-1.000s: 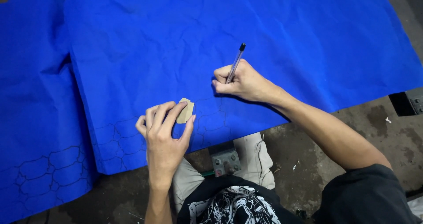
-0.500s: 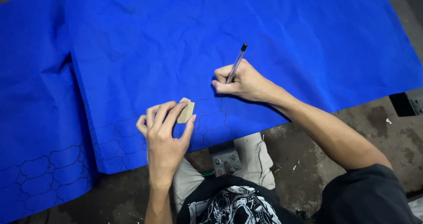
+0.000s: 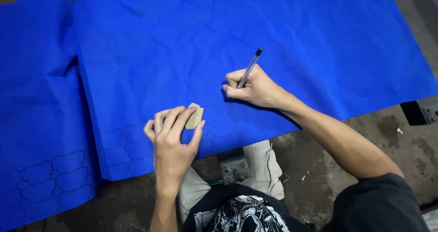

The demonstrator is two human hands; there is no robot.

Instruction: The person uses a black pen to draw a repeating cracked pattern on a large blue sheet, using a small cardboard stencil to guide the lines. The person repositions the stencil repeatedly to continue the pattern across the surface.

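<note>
Pressing flat on the large blue sheet (image 3: 255, 40), the left hand (image 3: 171, 143) pins a small tan cardboard template (image 3: 195, 117) under its fingertips, fingers spread and laid down rather than curled around it. The template lies near the sheet's near edge, left of the right hand (image 3: 255, 89), which is closed around a pen (image 3: 249, 69), tip down on the sheet just beyond the traced outlines (image 3: 127, 145). A second blue sheet (image 3: 36, 122) at far left carries similar outlines. No containers are visible. A metal bracket (image 3: 235, 169) sits by the person's knee. Compared with the earlier frames, both hands, template and pen hold the same positions.
</note>
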